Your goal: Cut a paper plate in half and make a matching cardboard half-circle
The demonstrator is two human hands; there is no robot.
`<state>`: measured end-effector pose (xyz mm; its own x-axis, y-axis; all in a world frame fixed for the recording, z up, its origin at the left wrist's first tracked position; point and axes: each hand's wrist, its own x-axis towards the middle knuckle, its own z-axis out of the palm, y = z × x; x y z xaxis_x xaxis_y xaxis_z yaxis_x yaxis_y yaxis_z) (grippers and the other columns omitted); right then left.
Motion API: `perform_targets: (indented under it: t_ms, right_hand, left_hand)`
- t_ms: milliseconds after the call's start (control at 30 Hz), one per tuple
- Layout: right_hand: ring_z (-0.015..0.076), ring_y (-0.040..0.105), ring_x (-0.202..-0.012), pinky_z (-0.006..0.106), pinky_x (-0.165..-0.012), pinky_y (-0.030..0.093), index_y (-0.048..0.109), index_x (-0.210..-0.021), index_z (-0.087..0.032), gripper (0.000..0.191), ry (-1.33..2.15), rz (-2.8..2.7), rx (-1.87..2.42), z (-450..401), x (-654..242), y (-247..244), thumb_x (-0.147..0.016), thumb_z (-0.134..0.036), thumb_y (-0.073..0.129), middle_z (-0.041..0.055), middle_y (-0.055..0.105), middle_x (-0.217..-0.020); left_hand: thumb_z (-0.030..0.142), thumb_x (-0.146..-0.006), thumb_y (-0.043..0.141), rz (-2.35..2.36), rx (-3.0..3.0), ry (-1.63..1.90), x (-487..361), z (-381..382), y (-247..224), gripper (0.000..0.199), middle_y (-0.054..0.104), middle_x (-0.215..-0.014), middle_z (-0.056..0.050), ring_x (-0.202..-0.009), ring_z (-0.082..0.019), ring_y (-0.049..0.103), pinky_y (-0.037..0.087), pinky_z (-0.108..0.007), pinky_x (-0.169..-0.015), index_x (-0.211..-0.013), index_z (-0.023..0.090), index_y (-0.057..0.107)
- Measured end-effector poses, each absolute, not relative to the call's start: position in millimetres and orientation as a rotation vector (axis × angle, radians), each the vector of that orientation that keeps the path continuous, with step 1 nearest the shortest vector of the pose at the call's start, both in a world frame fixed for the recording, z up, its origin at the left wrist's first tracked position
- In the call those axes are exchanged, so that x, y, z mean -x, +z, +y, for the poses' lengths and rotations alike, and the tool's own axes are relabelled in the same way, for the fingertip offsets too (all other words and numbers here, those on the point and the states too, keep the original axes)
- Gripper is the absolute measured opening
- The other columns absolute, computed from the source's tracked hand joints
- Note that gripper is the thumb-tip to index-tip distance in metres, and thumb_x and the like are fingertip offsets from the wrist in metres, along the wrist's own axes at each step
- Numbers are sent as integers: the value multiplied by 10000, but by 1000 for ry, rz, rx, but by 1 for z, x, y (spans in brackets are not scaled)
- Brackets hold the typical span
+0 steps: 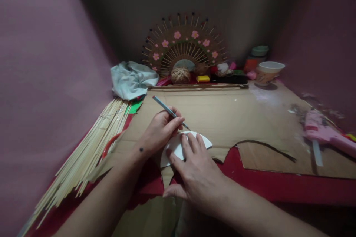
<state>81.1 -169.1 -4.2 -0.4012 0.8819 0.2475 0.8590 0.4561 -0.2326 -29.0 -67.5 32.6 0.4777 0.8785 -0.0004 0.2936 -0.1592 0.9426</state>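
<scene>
Pink-mauve walls (33, 52) on both sides, dark backdrop behind; the bench (267, 189) is covered in red at its near edge. A cardboard sheet (214, 111) lies across its middle, near edge cut in curves. White piece (175, 149), arc-edged, is flat on the cardboard close to the bench's near edge, its curved side facing away from the person. Its long axis slants from near-left to far-right. Right hand (198, 172): fingers spread over the white piece, palm toward the near edge, pressing it, not clenched. Left hand (158, 129): grasping a blue pencil (164, 107) between thumb and fingers, red end up and to the left, point down and to the right. Point sits at the far curved edge, just beyond the right fingertips; contact cannot be confirmed. Right hand covers more of the piece; left is beyond its left part. Surroundings: stick bundle (91, 139) along the left edge, pink glue gun (319, 129) toward the right edge, flowered fan (180, 27) standing at the back.
</scene>
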Motion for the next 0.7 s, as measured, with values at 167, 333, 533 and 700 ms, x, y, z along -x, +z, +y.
perform_targets:
  t_ms: [167, 333, 533, 700]
  right_hand:
    - [419, 299, -1218, 576, -987, 179, 451, -1232, -111, 831, 79, -2375, 1476, -168, -82, -6, -681, -728, 374, 275, 372, -1286]
    - [426, 300, -1218, 580, -980, 187, 459, -1219, -108, 817, 50, -2372, 1473, -168, -80, -7, -693, -723, 356, 291, 372, -1280]
    - [430, 284, -1229, 579, -987, 182, 439, -1235, -110, 827, 28, -2382, 1478, -169, -81, -8, -680, -721, 388, 282, 371, -1291]
    - [454, 277, -1226, 582, -982, 188, 449, -1219, -118, 817, 25, -2382, 1481, -168, -81, -9, -677, -726, 379, 303, 343, -1305]
  left_hand:
    - [277, -817, 503, 982, -1713, 708, 28, -64, 26, 116, 508, -583, 45, -480, -55, 423, 343, -163, -456, -775, 177, 462]
    - [266, -817, 495, 972, -1689, 708, 28, -63, 26, 105, 496, -567, 51, -469, -52, 410, 328, -161, -449, -777, 176, 459]
    - [277, -822, 486, 968, -1688, 696, 28, -64, 28, 122, 499, -573, 46, -480, -58, 411, 327, -167, -453, -764, 176, 450]
    - [272, -827, 474, 1013, -1717, 689, 30, -65, 31, 116, 502, -565, 48, -470, -65, 425, 333, -175, -447, -767, 176, 447]
